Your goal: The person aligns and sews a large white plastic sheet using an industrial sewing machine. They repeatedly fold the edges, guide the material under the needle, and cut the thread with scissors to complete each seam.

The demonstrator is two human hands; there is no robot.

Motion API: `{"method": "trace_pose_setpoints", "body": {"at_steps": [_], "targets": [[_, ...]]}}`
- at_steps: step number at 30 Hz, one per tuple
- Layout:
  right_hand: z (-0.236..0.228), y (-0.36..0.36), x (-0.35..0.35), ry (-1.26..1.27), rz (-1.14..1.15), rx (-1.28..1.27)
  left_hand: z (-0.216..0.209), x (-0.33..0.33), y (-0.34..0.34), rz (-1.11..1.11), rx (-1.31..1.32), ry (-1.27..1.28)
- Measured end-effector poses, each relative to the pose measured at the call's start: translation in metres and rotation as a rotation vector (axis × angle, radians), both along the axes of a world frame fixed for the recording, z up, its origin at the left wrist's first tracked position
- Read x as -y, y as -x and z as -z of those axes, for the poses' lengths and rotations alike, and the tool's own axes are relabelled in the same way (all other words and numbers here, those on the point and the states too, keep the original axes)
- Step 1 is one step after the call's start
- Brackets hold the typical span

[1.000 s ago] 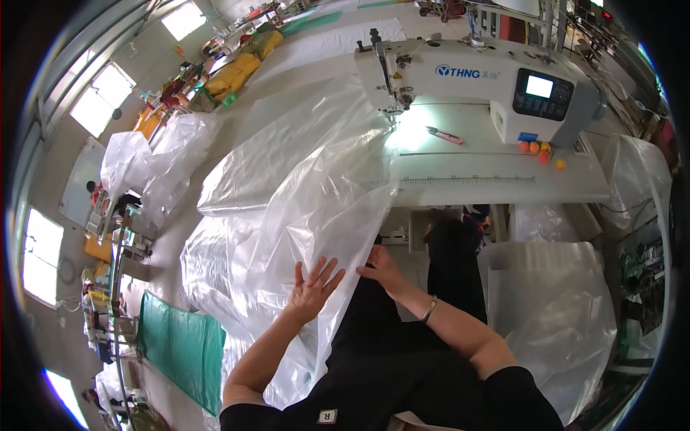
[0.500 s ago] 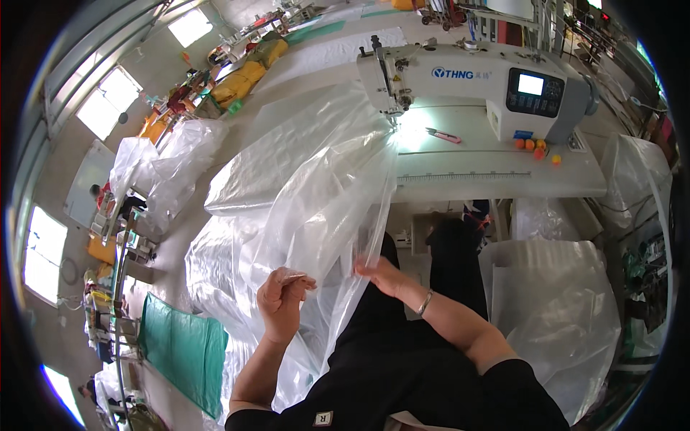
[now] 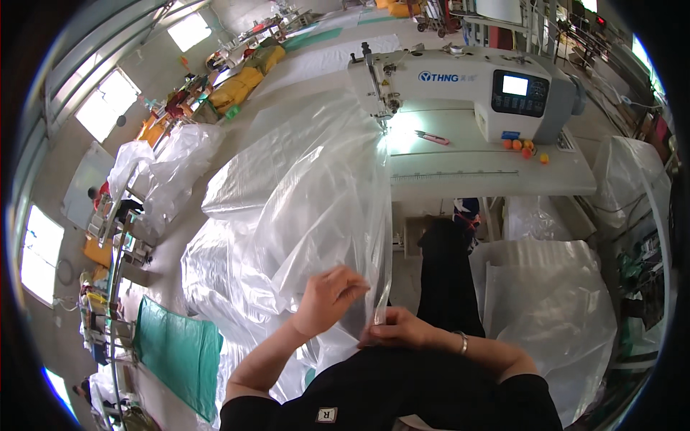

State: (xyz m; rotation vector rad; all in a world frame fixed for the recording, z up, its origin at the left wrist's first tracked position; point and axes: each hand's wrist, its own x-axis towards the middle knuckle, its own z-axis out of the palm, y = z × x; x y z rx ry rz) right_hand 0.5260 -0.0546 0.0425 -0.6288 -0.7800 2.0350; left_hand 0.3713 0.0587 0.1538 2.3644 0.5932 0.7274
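One translucent, crinkled plastic sheet (image 3: 309, 205) hangs off the smooth white table (image 3: 553, 179).
My right hand (image 3: 401, 327) pinches its edge; I can't make out whether my curled left hand (image 3: 329, 300) grips. I judge it light, limp, slippery: best held edgewise.

Room to pass runs along the front of the table (image 3: 496, 184) — the sewing machine (image 3: 467, 87) bars the back, plastic sheet (image 3: 316, 201) the left.

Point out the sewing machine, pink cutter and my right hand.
Sewing machine (image 3: 463, 92): head view, on its white arm.
Pink cutter (image 3: 433, 137): head view, mid-body.
Right hand (image 3: 404, 328): head view, back of the hand.
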Motion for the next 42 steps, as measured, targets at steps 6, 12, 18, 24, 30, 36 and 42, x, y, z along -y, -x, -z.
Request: {"method": "trace_pose_setpoints", "body": {"at_steps": [6,12,18,24,30,36,42], "targets": [[-0.045,-0.012,0.010,-0.544,0.344,0.615,0.039,0.023,0.023,-0.193,-0.035,0.361],[-0.055,0.002,-0.018,-0.928,0.371,0.914,0.030,0.029,0.026,-0.163,-0.042,0.307],[-0.049,0.019,-0.031,-1.121,0.422,1.098,0.042,0.016,0.040,-0.002,0.060,0.626],[-0.047,0.021,-0.036,-1.317,0.344,1.230,0.045,0.016,0.027,-0.242,0.013,0.881],[0.009,-0.036,-0.109,-0.192,0.880,0.198,0.022,0.018,0.020,-0.061,-0.206,-0.036],[0.164,0.039,-0.122,-0.242,0.370,-0.079,0.028,0.016,-0.033,0.251,-0.223,-0.441],[0.003,-0.084,-0.171,-0.179,1.012,0.956,0.043,0.006,-0.008,0.263,-0.250,-0.282]]}}
